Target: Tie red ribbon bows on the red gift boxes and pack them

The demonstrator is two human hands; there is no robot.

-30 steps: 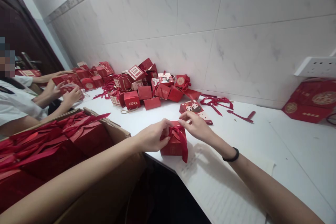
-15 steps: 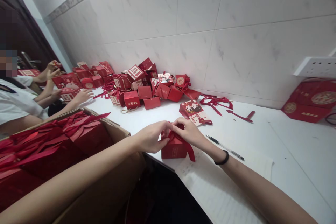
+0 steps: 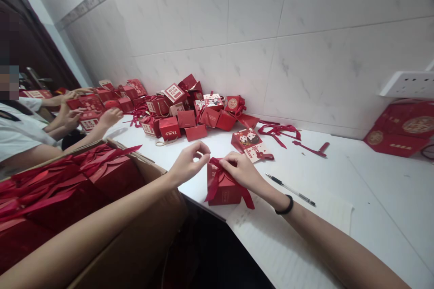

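Observation:
A small red gift box (image 3: 225, 194) stands near the table's front edge, with a red ribbon (image 3: 217, 174) across its top. Ribbon tails hang down its left side and at its right front corner. My right hand (image 3: 239, 169) is closed on the ribbon at the top of the box, thumb and forefinger together. To the left, just off the box, my left hand (image 3: 190, 162) is curled into a pinch at the ribbon's upper left end. Behind the box lies a printed gift box (image 3: 252, 144) with a red and cream face.
A carton (image 3: 145, 165) of ribboned red boxes is at left. Red boxes (image 3: 186, 119) pile along the wall. Loose ribbons (image 3: 280, 131), a pen (image 3: 290, 189) and paper (image 3: 332, 212) lie on the table. A red bag (image 3: 400, 128) stands right. Co-workers' hands (image 3: 110, 117) handle boxes at far left.
My left hand has drawn away leftward from the top of the box, uncovering its left side and a hanging ribbon tail. My right hand stays on the ribbon. Co-workers' hands have shifted.

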